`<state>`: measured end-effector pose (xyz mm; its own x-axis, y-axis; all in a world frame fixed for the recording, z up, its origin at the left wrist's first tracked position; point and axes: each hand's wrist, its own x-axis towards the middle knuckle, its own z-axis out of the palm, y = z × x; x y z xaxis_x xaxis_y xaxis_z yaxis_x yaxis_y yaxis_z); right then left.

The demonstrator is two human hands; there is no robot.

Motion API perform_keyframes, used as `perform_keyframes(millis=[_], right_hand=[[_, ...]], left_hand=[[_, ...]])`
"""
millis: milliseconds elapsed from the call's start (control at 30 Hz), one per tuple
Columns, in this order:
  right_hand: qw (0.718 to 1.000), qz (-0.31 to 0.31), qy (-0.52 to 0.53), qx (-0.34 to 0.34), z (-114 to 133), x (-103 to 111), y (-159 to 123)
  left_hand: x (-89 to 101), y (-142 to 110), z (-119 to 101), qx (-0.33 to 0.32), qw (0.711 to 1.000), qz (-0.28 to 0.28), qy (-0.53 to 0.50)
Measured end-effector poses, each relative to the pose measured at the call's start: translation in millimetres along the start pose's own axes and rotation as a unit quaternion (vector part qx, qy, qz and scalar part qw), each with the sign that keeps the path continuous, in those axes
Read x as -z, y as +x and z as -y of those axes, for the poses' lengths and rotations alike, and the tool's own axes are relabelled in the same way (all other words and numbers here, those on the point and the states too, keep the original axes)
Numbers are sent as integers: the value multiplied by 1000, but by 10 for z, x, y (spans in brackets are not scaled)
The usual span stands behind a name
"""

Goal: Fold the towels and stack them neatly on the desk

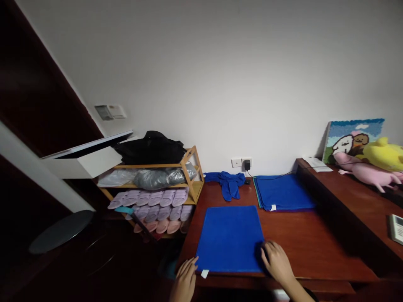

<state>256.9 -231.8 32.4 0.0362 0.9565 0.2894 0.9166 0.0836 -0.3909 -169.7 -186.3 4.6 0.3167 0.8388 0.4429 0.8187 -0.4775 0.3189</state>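
Observation:
A blue cloth (231, 239) lies flat on the reddish-brown wooden table (302, 239), a small white tag (205, 274) sticking out at its near left corner. My left hand (186, 277) is at that corner, fingers stretched out and the tips at the cloth's edge. On the opposite side, my right hand (277, 261) rests by the near right edge, fingers slightly bent and thumb apart, with dark shadow beneath. Behind to the right is a stack of folded cloths (281, 191), blue on top. A crumpled blue cloth (229, 183) lies near the wall.
Left of the table stands a wooden shoe rack (189, 178) with several slippers (154, 198) and a black bag (153, 149) on top. A black plug (247, 165) sits in the wall socket. On the raised right surface are plush toys (365, 170) and a dog picture (352, 138).

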Motion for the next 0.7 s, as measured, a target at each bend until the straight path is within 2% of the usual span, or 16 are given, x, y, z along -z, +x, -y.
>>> perform_keyframes(millis=[100, 200, 267, 333, 433, 567, 633, 700], right_hand=[[998, 36, -17, -39, -64, -136, 680], [992, 84, -35, -84, -124, -347, 1235], [990, 94, -35, -101, -139, -493, 1422], [987, 100, -40, -116, -151, -623, 1475], [985, 108, -55, -120, -189, -762, 1439], [985, 111, -72, -111, -257, -851, 1412], [984, 119, -87, -105, -282, -877, 1419], [981, 132, -104, -98, -299, -900, 1425]], left_hand=[[37, 14, -8, -4, 1000, -3, 6], [56, 163, -161, -4, 1000, -10, 7], [17, 371, -355, -9, 1000, 0, 3], [-94, 677, -610, -26, 999, 28, -10], [-428, 1275, -1058, -67, 994, 79, -39], [-1089, 1997, -1594, -73, 987, 132, -47], [-1397, 2181, -1738, -61, 984, 161, -43], [-1612, 2233, -1748, -45, 984, 171, -36]])
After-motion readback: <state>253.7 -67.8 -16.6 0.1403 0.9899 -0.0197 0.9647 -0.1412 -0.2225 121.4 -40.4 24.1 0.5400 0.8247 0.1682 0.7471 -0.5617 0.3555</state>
